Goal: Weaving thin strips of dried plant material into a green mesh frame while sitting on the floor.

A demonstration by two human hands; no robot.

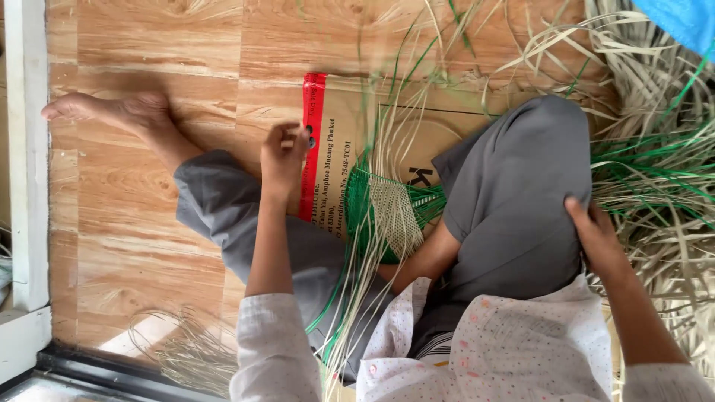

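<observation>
Fingers of left hand (283, 152) pinch cardboard (339, 141) edge; right hand (596, 234) grips grey trouser knee (521, 186).

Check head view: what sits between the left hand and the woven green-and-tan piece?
In the head view, only a flat cardboard sheet with a red strip lies between the left hand and the woven piece.

Green-and-tan woven mat (387, 208); grey trousers (514, 201); red-edged brown cardboard (335, 141)

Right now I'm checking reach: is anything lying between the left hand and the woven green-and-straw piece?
Yes. The flat cardboard sheet with its red edge strip lies between the left hand and the woven piece, but it is flat on the floor, so nothing raised blocks the way.
</observation>
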